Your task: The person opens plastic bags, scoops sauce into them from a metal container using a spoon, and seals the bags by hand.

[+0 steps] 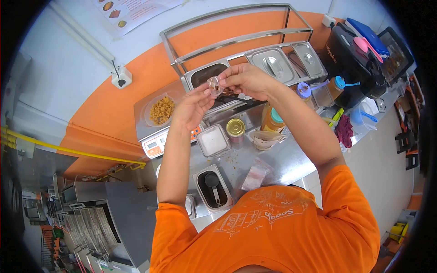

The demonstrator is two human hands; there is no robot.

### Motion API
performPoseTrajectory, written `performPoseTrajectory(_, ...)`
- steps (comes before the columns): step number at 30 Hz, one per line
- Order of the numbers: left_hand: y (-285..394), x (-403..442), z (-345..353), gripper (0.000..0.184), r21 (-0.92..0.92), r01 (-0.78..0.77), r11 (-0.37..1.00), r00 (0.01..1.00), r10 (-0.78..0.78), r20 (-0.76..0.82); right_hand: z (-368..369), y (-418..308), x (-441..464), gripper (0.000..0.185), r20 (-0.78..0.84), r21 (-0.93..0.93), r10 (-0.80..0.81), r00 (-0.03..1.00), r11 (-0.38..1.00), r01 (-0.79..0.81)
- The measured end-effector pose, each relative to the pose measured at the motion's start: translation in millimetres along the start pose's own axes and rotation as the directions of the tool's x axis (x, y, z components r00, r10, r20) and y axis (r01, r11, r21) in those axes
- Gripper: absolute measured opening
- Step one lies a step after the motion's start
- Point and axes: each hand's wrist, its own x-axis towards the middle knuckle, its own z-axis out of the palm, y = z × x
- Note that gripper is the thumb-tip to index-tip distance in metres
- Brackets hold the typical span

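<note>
Both hands are raised over the steel food pans, close together. Between them is a small clear plastic cup (214,85) with a bit of something brown in or behind it. My left hand (195,104) has its fingers on the cup's lower left side. My right hand (248,82) pinches the cup's upper right side. Behind the hands lies an open steel pan (200,76) with dark contents, partly hidden by the fingers. A bowl of golden-brown crumbs (162,110) stands to the left, next to a digital scale (154,146).
On the steel counter (291,159) are a gold-lidded can (236,128), a white-filled container (213,140), a pan with a black scoop (212,180) and a plastic bag (256,174). Sauce bottles (273,121) and a black cooker (348,59) stand to the right.
</note>
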Motion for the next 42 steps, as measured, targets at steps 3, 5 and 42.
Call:
performPoseTrajectory(3, 3.9, -3.0, 5.2, 0.045, 0.018, 0.009, 1.000, 1.000, -0.009, -0.006, 0.1, -0.4, -2.1, 0.014, -0.017, -0.072, -0.021, 1.000, 0.997, 0.020)
performPoseTrajectory(5, 4.9, -3.2, 6.6, 0.050, 0.044, 0.015, 0.999, 1.000, -0.015, 0.002, 3.0, -2.9, -4.1, 0.017, -0.057, -0.245, -0.041, 0.998, 0.969, 0.026)
performPoseTrajectory(42, 14.7, -6.3, 27.0, 0.024, 0.777, -0.237, 0.583, 0.866, 0.489, -0.103, 42.7, 15.3, -17.4, 0.014, -0.220, -0.852, -0.706, 0.673, 0.474, 0.220)
